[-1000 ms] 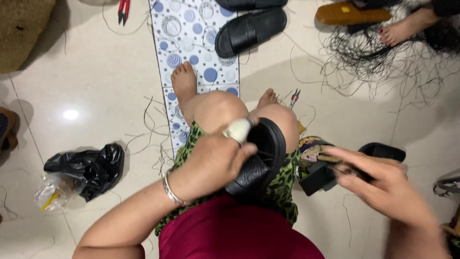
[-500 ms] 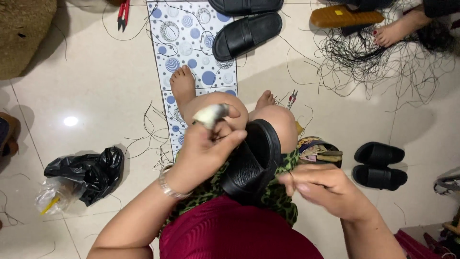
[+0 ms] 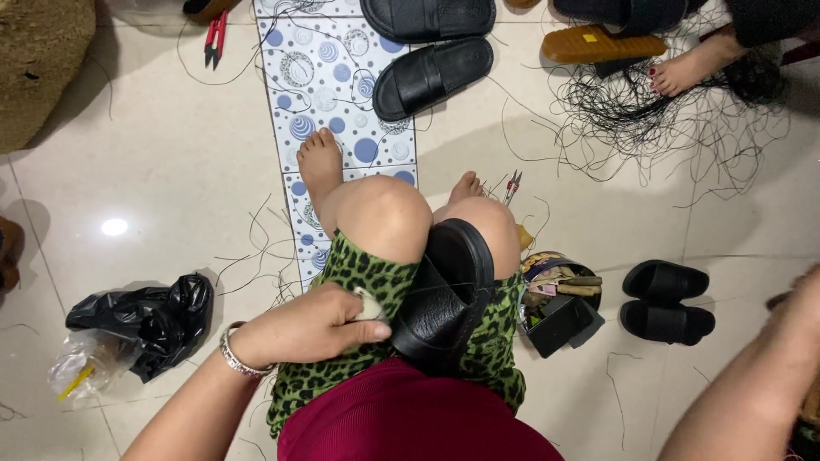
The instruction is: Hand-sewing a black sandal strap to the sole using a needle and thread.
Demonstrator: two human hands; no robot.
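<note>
Floor clutter around the seated person

A black plastic bag, red snips, a tan sandal and a black slipper pair lie among loose threads.

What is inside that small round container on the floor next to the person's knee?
The round container holds a jumble of small tools or sticks, with a black boxy piece leaning at its front. That piece and the person's knee cover part of it, so whatever lies deeper inside is hidden.

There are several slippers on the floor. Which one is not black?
The tan-orange slipper at the top right, lying on the loose black threads beside another person's foot. All the other slippers, including the one wedged between the knees, are black.
</note>
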